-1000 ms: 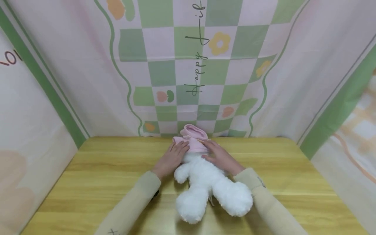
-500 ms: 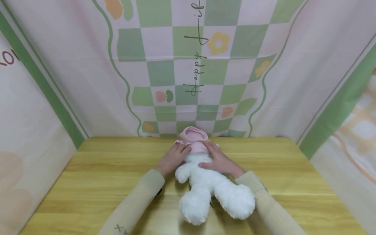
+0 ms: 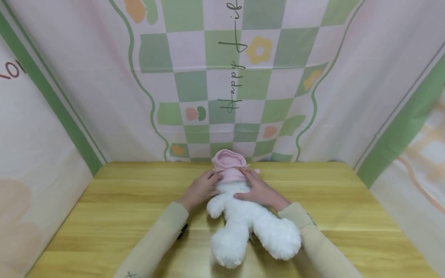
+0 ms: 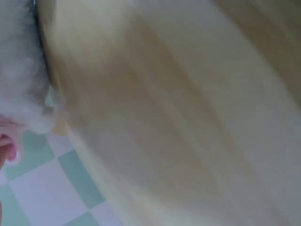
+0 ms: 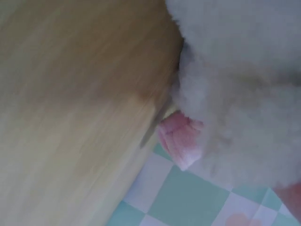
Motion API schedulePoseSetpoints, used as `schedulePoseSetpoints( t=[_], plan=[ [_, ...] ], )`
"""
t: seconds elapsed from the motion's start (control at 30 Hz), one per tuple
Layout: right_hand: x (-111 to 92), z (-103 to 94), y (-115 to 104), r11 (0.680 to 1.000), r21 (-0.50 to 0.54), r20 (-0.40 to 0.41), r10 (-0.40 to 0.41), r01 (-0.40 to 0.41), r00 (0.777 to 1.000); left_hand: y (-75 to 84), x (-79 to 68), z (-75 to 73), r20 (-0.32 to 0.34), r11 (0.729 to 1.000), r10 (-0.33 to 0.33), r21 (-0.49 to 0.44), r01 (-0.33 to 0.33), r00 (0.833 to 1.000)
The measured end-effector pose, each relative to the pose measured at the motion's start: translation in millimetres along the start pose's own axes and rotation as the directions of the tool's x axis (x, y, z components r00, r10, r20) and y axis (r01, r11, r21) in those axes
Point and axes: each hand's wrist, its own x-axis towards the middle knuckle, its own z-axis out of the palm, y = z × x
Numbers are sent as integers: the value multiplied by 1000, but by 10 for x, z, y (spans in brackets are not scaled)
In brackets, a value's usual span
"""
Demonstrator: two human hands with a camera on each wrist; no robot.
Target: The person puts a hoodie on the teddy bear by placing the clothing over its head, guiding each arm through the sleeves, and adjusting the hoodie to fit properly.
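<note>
A white fluffy plush toy [image 3: 240,208] lies on the table with its two legs toward me. Pink hooded clothing [image 3: 233,174] covers its far end, and the round hood opening faces up. My left hand [image 3: 201,188] pinches the clothing's left edge with bent fingers. My right hand [image 3: 262,190] holds the toy's right side, thumb on the white fur and fingers on the pink cloth. The toy's right arm is hidden under that hand. In the left wrist view a bit of pink cloth [image 4: 15,136] shows beside the fur; the right wrist view shows a pink sleeve [image 5: 178,139].
The wooden table [image 3: 139,193] ends at a hanging cloth [image 3: 222,85] with green and white checks. More printed cloth [image 3: 34,154] hangs at the left, and another panel [image 3: 410,162] at the right. The toy's far end lies close to the back edge.
The pink hood has opened and tipped toward the back, and a sleeve has come out at the right. My left hand has curled its fingers at the cloth; my right thumb has shifted onto the fur.
</note>
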Motion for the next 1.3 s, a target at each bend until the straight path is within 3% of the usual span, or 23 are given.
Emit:
schedulePoseSetpoints(
  t=[0.13, 0.27, 0.4, 0.57, 0.77, 0.9, 1.03, 1.17, 1.3],
  plan=[
    [12, 21, -29, 999, -25, -18, -29, 28, 999, 38, 3, -2, 19, 985, 59, 164, -61, 998],
    [-6, 38, -28, 999, -10, -41, -40, 39, 998, 74, -8, 39, -44, 942, 173, 298, -152, 984],
    [-48, 39, 0, 1000, 10, -63, -14, 15, 998, 112, -18, 81, -109, 925, 216, 342, -167, 970],
    [-65, 40, -2, 999, 43, -88, -12, 16, 996, 158, -32, 102, -161, 944, 185, 304, -130, 969],
    [-69, 84, 3, 995, 34, -123, -84, 89, 989, 173, -43, 100, -203, 970, 99, 238, -49, 974],
    [-59, 120, -39, 992, 32, -136, -119, 124, 983, 157, -46, 17, -122, 974, -23, 219, 49, 992],
    [-49, 123, -63, 994, 36, -131, -101, 107, 986, 168, -31, -64, -32, 970, -100, 218, 105, 994],
    [-50, 113, -45, 995, 38, -113, -91, 95, 989, 191, -3, -54, -22, 957, -69, 280, 72, 997],
    [-44, 101, -39, 995, 52, -120, -81, 88, 990, 225, 17, -31, -49, 937, 9, 349, 9, 999]
  ],
)
